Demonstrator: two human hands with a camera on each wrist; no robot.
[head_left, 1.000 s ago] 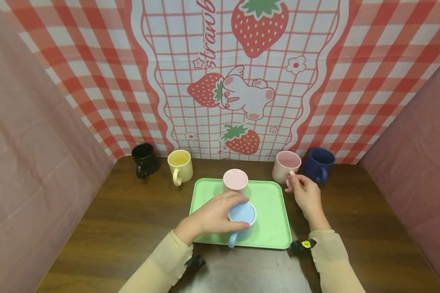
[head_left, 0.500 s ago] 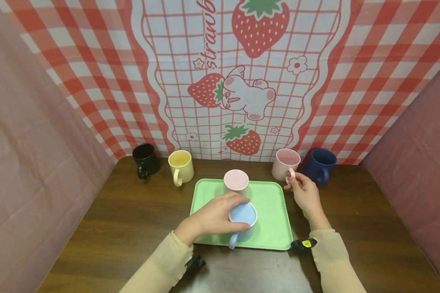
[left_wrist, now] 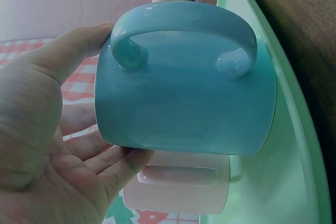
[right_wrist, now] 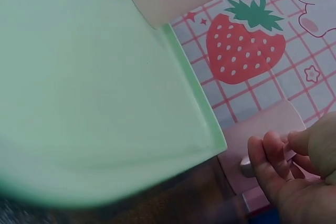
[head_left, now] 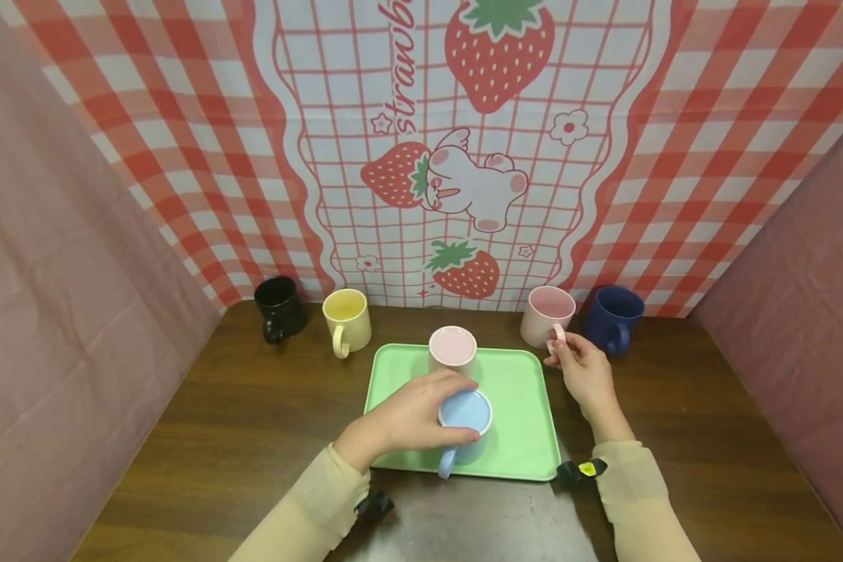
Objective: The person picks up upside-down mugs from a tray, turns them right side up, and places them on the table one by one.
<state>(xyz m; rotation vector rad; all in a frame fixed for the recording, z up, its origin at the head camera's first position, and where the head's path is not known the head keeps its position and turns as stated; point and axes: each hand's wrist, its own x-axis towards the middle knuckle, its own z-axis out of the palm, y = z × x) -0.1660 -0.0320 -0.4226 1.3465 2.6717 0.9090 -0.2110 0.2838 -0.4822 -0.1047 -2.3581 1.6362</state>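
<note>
A light blue mug (head_left: 465, 414) sits upside down on the green tray (head_left: 523, 437), its handle toward the front. My left hand (head_left: 410, 410) grips it from the left, thumb on the near side and fingers round the far side. Just behind it, a pale pink mug (head_left: 453, 347) also rests base up on the tray. My right hand (head_left: 588, 375) pinches the handle of an upright pink mug (head_left: 537, 328), which stands behind the tray's right back corner. In the right wrist view, the fingers (right_wrist: 273, 156) curl at that handle.
A navy mug (head_left: 613, 316) stands upright close to the right of the held pink mug. At the back left are a yellow mug (head_left: 347, 321) and a black mug (head_left: 281, 306), both upright. A strawberry-print cloth (head_left: 457, 195) hangs behind the brown table (head_left: 253, 437).
The upright pink mug and my right hand have shifted very slightly back and left since a second ago. My left hand holds the blue mug in the same place.
</note>
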